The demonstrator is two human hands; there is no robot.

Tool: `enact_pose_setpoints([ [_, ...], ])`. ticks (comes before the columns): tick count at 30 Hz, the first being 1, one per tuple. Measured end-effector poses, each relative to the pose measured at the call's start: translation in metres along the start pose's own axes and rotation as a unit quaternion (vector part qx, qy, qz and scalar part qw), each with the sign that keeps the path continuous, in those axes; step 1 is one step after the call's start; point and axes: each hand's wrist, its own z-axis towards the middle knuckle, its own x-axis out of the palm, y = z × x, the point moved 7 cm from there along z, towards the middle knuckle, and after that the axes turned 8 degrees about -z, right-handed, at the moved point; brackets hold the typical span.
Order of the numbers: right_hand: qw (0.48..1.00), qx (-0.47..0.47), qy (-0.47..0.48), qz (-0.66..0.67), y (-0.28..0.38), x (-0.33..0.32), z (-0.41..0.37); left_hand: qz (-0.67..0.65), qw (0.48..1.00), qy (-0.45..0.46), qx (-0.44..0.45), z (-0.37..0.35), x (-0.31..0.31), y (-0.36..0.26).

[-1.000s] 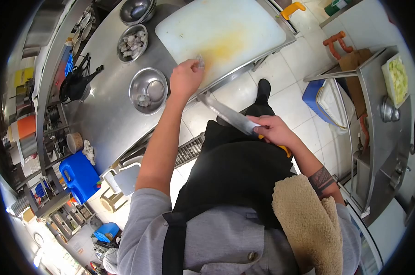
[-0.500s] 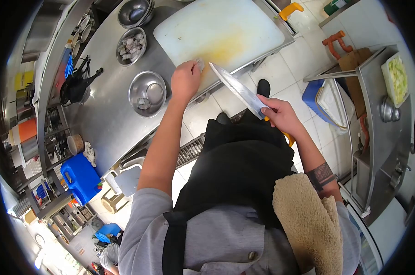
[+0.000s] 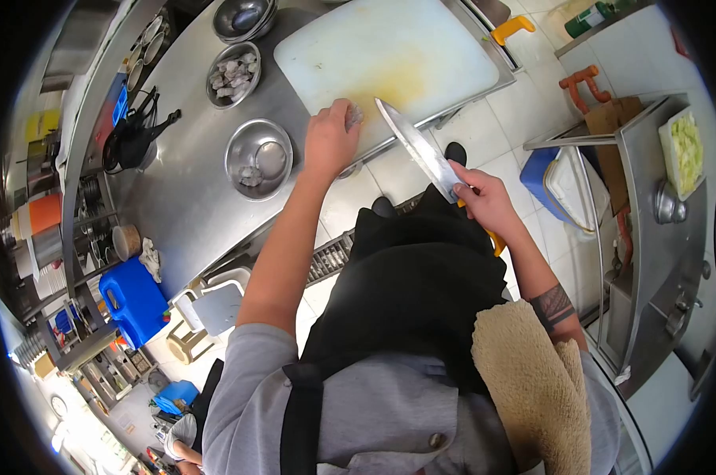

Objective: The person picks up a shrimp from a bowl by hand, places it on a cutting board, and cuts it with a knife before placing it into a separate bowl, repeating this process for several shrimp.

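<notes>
My left hand (image 3: 332, 141) is closed around a greyish raw shrimp (image 3: 354, 118) at the near left corner of the white cutting board (image 3: 334, 47). In my right hand (image 3: 487, 195) is a large knife (image 3: 418, 146) with a yellow-orange handle. Its blade points up and left, with the tip over the board's near edge, a short distance from the shrimp. To the left of my left hand, a steel bowl (image 3: 234, 150) has a few shrimp pieces (image 3: 250, 176) in it. Behind it, another steel bowl (image 3: 257, 62) contains several raw shrimp (image 3: 233, 77).
Stacked steel bowls (image 3: 239, 17) stand at the back of the steel table (image 3: 176, 214). A black strapped object (image 3: 132, 142) lies at its left side. A blue jug (image 3: 134, 301) is at lower left. A side shelf (image 3: 651, 261) at right bears a tub of chopped greens (image 3: 682, 150).
The whole view has shifted slightly. My left hand has turned a little, still with the shrimp in it. The knife stays in my right hand at nearly the same angle.
</notes>
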Motion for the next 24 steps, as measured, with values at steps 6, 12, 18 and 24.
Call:
enact_pose_setpoints([
  [6,0.915,-0.234,-0.118,-0.306,0.077,-0.006,-0.017,0.013,0.999,-0.042,0.022,-0.012,-0.004,0.017],
  [12,0.83,-0.221,-0.09,-0.505,0.125,-0.006,-0.015,-0.003,0.994,-0.079,0.075,-0.013,-0.006,0.014],
  [18,0.789,-0.256,-0.11,-0.547,0.122,0.032,0.024,-0.029,0.992,-0.088,0.086,-0.013,-0.008,0.016],
  [24,0.877,-0.258,-0.105,-0.391,0.132,0.04,0.055,-0.022,0.993,-0.088,-0.078,-0.015,-0.011,0.027],
])
